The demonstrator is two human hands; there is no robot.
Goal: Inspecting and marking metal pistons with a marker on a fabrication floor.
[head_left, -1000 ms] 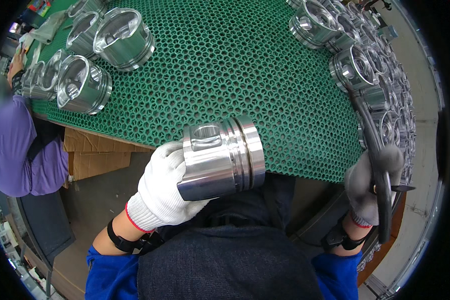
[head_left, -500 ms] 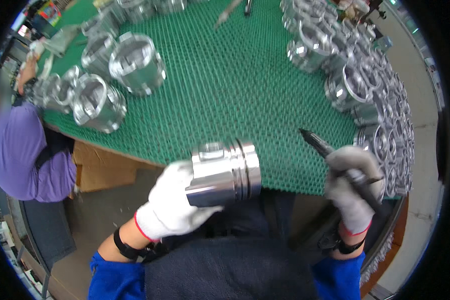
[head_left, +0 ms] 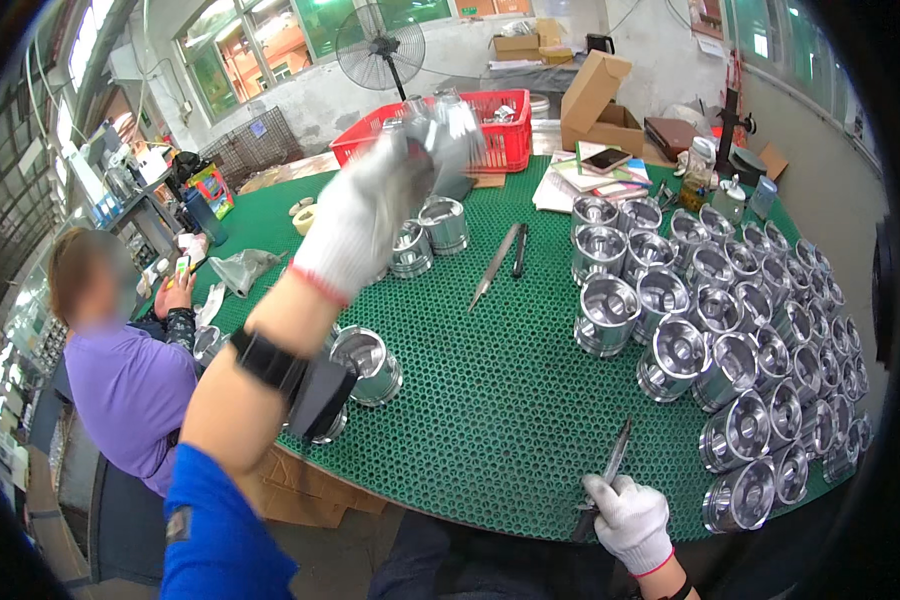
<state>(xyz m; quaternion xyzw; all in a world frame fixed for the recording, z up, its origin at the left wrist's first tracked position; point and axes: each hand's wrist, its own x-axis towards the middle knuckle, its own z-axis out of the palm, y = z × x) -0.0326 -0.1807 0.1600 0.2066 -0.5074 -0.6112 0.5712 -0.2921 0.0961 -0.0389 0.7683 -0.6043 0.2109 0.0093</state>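
My left hand [head_left: 365, 210], in a white knitted glove, is stretched far out over the table and smeared by motion. A shiny metal piston [head_left: 457, 135], blurred as well, is in its grip in front of the red crate. Low on the right, my gloved right hand [head_left: 632, 525] is closed round a slim tool with a pointed grey blade [head_left: 620, 450], its tip directed away from me. Just beyond my left forearm stands a piston [head_left: 368, 365], and two more pistons [head_left: 443, 226] stand beneath the raised hand.
Rows of pistons [head_left: 675, 355] fill the right side of the green mat [head_left: 490, 400]. A pointed blade [head_left: 495, 268] and a black pen-like tool [head_left: 520, 250] lie mid-table. Behind are a red crate [head_left: 515, 140], papers with a phone [head_left: 606, 160], and jars. A person in purple [head_left: 135, 400] sits left.
My left hand has swung from near the table's front edge to far across it, carrying the piston. My right hand keeps the pointed tool. The view has lifted, showing the room's back.
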